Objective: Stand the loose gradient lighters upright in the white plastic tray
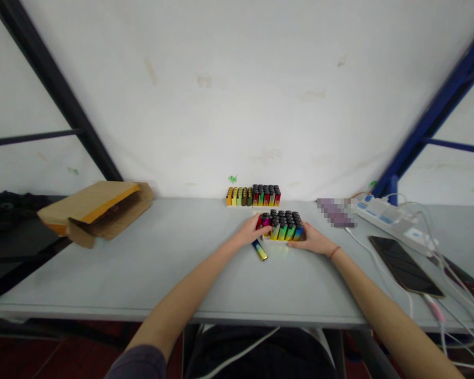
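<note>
A white tray of lighters (286, 227) stands upright on the table in front of me, its rows green, blue and yellow with black tops. My left hand (249, 231) is closed at the tray's left end, thumb and fingers around a magenta lighter (266, 223); a red one is partly hidden there. Around the right end, my right hand (315, 239) grips the tray, its thumb at the front lower edge. One loose blue-and-yellow lighter (260, 250) lies flat just below my left hand.
Behind stand yellow-to-brown lighters (239, 197) and red and green lighters (266, 196) by the wall. An open cardboard box (98, 208) lies left on the grey table (161, 273). On the right are a phone (405, 266), a blurred purple item (336, 212), a power strip (397, 223) and white cables.
</note>
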A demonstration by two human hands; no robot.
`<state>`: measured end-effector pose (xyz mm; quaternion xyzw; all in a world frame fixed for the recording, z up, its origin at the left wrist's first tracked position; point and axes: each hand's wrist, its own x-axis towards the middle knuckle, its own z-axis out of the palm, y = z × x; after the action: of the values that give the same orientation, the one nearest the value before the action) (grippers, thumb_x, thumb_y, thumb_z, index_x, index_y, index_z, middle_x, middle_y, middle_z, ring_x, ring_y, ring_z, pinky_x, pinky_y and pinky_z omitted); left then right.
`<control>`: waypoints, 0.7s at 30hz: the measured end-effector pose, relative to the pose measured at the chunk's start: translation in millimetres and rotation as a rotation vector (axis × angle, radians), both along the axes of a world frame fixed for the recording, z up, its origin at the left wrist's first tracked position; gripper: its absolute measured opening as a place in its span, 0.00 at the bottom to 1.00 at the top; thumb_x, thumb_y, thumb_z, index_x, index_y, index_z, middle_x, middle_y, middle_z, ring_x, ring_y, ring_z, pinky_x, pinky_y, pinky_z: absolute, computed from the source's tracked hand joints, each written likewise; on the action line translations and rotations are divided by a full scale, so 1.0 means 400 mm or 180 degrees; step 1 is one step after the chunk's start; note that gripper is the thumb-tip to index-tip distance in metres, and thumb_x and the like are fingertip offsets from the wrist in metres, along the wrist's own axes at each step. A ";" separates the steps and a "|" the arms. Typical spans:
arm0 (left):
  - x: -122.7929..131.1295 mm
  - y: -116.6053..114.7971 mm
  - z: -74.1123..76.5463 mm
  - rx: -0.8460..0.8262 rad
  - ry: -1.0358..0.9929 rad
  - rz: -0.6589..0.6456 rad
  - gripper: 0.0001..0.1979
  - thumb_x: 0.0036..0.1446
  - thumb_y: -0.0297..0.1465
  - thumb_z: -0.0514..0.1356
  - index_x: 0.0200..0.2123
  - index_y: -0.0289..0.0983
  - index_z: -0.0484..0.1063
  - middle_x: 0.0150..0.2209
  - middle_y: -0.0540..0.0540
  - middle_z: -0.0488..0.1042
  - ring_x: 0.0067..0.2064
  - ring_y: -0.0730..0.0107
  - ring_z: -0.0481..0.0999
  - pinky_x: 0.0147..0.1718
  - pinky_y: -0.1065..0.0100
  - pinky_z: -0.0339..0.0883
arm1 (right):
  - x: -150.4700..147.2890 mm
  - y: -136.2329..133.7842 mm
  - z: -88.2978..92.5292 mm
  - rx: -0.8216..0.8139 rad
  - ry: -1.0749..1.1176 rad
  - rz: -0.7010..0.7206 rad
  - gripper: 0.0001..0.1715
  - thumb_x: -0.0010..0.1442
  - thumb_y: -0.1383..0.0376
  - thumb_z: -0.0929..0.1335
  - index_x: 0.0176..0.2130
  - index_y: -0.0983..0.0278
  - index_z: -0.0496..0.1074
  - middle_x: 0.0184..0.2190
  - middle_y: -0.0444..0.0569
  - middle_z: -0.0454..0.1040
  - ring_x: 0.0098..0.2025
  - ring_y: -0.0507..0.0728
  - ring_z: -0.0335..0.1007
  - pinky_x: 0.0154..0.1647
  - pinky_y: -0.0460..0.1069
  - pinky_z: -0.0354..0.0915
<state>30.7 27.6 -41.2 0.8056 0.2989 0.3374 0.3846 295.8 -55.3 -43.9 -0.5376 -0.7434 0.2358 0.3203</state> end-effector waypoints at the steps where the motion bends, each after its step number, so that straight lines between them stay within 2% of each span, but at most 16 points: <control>1: 0.000 0.002 0.001 0.0021 -0.0068 0.0107 0.20 0.61 0.40 0.61 0.52 0.35 0.68 0.47 0.41 0.77 0.50 0.57 0.76 0.56 0.56 0.68 | 0.000 0.000 -0.002 0.0004 -0.0012 -0.0008 0.44 0.49 0.46 0.78 0.58 0.64 0.71 0.56 0.58 0.77 0.57 0.69 0.72 0.65 0.67 0.63; 4: 0.000 0.004 -0.001 0.0004 -0.0143 0.0286 0.17 0.63 0.39 0.58 0.49 0.35 0.68 0.43 0.43 0.77 0.45 0.60 0.76 0.51 0.57 0.70 | 0.002 0.001 -0.005 -0.0010 -0.0042 -0.0033 0.43 0.49 0.46 0.78 0.56 0.65 0.71 0.56 0.59 0.77 0.56 0.69 0.73 0.64 0.67 0.63; 9: 0.008 -0.008 -0.003 -0.0049 0.0056 0.0251 0.18 0.54 0.35 0.66 0.47 0.36 0.69 0.36 0.48 0.75 0.39 0.62 0.75 0.46 0.59 0.72 | 0.001 0.000 -0.007 0.0027 -0.0083 -0.0037 0.45 0.49 0.45 0.77 0.58 0.65 0.70 0.56 0.60 0.77 0.57 0.70 0.72 0.64 0.68 0.63; 14: -0.001 0.010 0.042 -0.0621 -0.0894 0.0925 0.16 0.60 0.34 0.63 0.49 0.37 0.67 0.39 0.46 0.77 0.42 0.66 0.78 0.47 0.63 0.74 | -0.001 0.002 -0.016 0.0021 -0.0122 -0.0012 0.48 0.50 0.42 0.76 0.60 0.64 0.68 0.58 0.61 0.75 0.59 0.71 0.71 0.67 0.69 0.59; 16: -0.034 0.023 0.069 -0.1051 -0.1083 0.1168 0.17 0.61 0.35 0.63 0.51 0.37 0.66 0.37 0.47 0.77 0.38 0.68 0.79 0.42 0.65 0.76 | 0.007 -0.001 -0.013 0.0076 -0.0049 -0.0082 0.55 0.49 0.40 0.76 0.65 0.64 0.64 0.61 0.61 0.72 0.62 0.71 0.69 0.68 0.68 0.60; 18: -0.085 0.031 0.087 -0.1493 -0.0896 0.1283 0.18 0.60 0.35 0.65 0.51 0.38 0.66 0.35 0.48 0.76 0.33 0.69 0.79 0.36 0.65 0.76 | 0.017 -0.013 0.004 0.0290 0.0056 -0.0366 0.60 0.51 0.38 0.75 0.69 0.64 0.57 0.64 0.63 0.68 0.64 0.70 0.67 0.66 0.66 0.62; 20: -0.146 0.029 0.094 -0.1683 -0.0482 0.1558 0.20 0.59 0.33 0.65 0.52 0.37 0.65 0.34 0.48 0.76 0.32 0.66 0.79 0.34 0.65 0.76 | 0.015 -0.040 0.032 0.0810 0.0034 -0.0850 0.59 0.54 0.39 0.73 0.70 0.65 0.54 0.63 0.66 0.68 0.63 0.71 0.68 0.63 0.67 0.65; 21: -0.175 0.024 0.093 -0.1564 -0.0266 0.1787 0.22 0.58 0.31 0.65 0.54 0.37 0.65 0.35 0.47 0.77 0.34 0.65 0.80 0.35 0.64 0.76 | 0.004 -0.059 0.047 0.1193 -0.0063 -0.1049 0.56 0.55 0.40 0.73 0.69 0.67 0.56 0.61 0.67 0.69 0.61 0.72 0.69 0.62 0.69 0.65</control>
<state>-39.5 37.3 -3.8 0.5614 0.5642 0.3805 0.4708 297.3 -78.9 -25.2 -0.5851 -0.6795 0.0331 0.4414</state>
